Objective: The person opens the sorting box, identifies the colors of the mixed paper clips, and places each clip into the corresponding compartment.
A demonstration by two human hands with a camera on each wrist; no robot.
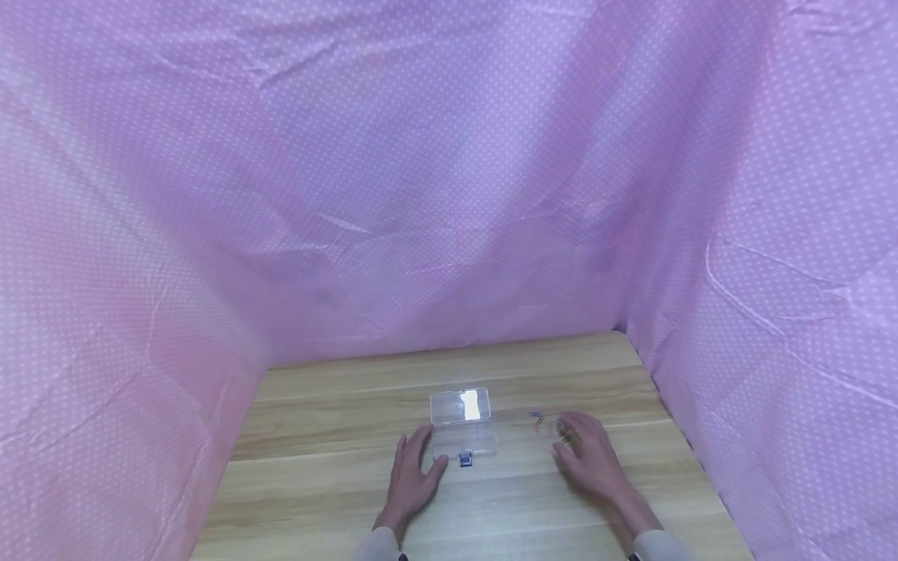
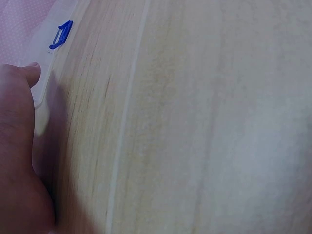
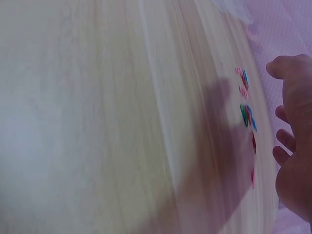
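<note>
A small clear plastic box [image 1: 464,425] with a blue latch [image 1: 465,460] lies on the wooden table [image 1: 316,460]. My left hand [image 1: 415,475] rests flat beside the box's left front corner, thumb touching its edge. In the left wrist view the thumb [image 2: 22,78] lies against the box's rim [image 2: 43,95] near the blue latch [image 2: 61,35]. My right hand [image 1: 588,456] lies on the table to the right, fingers over a scatter of coloured paper clips [image 1: 543,421]. The right wrist view shows the clips [image 3: 247,114] under the relaxed fingers [image 3: 287,141].
Pink dotted cloth [image 1: 449,195] walls the table on the left, back and right. Bare wood [image 1: 491,514] lies between and in front of the hands.
</note>
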